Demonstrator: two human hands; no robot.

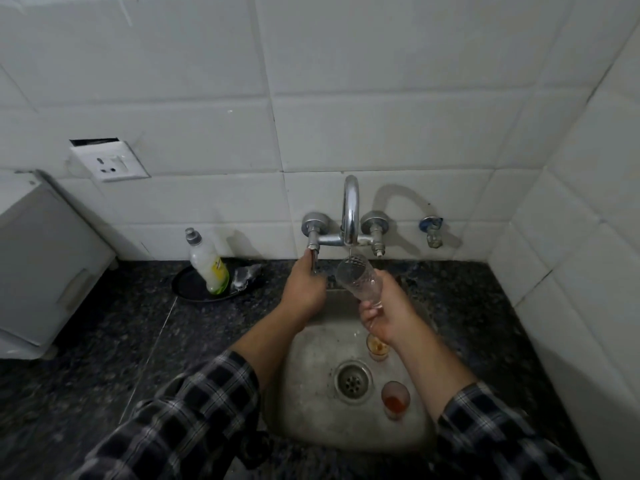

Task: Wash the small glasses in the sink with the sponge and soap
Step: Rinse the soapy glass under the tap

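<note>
Glass [358, 278] tilted mouth-up beneath spout [350, 216], base gripped in right hand [384, 317], left hand [304, 285] clasping tap handle [313, 258] just beside.

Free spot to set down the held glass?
Counter right of the sink, up to the tiled wall, is bare. Also the sink floor left of the drain. Crowded: two dirty glasses right of the drain; tray with soap bottle and sponge left.

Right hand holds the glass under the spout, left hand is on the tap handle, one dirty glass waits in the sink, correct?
Not one: the head view shows two in the sink, an orange-stained glass and a red-stained glass. Right hand, clear glass, spout, left hand and tap handle are as you said.
</note>
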